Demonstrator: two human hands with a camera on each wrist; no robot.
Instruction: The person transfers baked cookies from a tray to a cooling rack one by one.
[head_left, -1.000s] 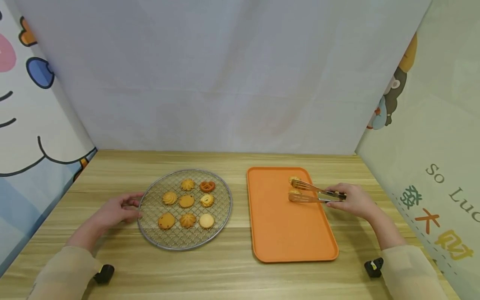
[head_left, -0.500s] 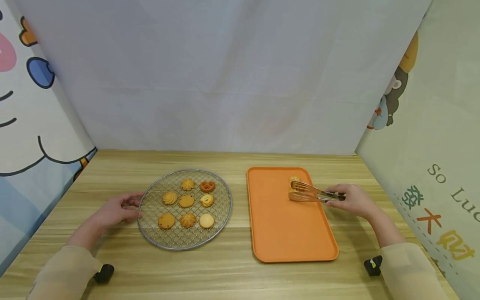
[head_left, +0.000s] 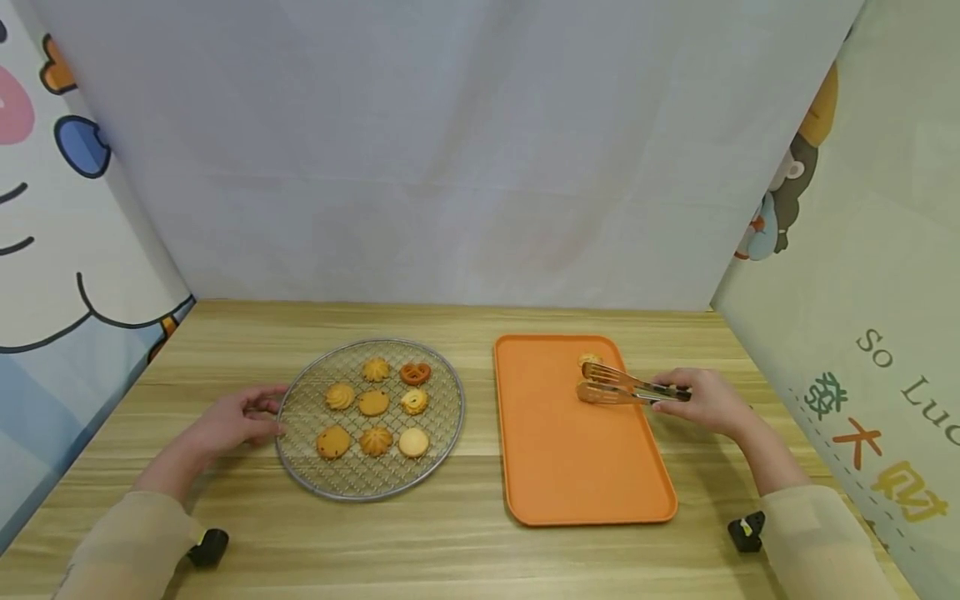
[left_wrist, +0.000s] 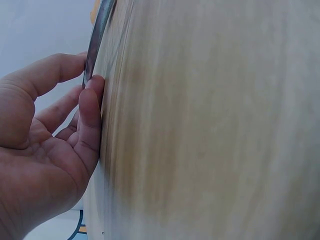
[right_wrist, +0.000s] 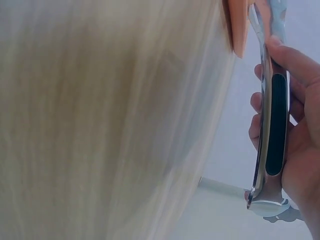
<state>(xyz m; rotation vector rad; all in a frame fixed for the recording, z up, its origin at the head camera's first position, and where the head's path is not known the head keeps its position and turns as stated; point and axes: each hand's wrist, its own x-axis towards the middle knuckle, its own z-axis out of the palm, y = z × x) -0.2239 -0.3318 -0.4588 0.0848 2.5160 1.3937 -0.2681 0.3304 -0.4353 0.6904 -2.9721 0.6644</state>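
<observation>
My left hand (head_left: 232,425) pinches the left edge of a round wire rack (head_left: 339,492); in the left wrist view the thumb lies over its metal rim (left_wrist: 96,45) and fingers sit below. Several cookies in rows lie on the mesh, among them a pretzel (head_left: 415,372) and a pale round cookie (head_left: 413,442). To the right, my right hand (head_left: 705,402) grips metal tongs (head_left: 645,387) by their dark handles. Their slotted ends are close together over the upper right of an orange tray (head_left: 581,475). One cookie (head_left: 588,359) shows just behind them; the tongs cover the spot beside it.
The rack and tray stand apart on a wooden table (head_left: 330,550). A white cloth (head_left: 450,167) closes off the back. Printed panels flank both sides, with a cartoon panel (head_left: 82,250) on the left and a lettered one (head_left: 862,333) on the right.
The tongs' two arms have drawn closer together, and the cookie seen between them earlier is now hidden. The left hand and rack have stayed put.
</observation>
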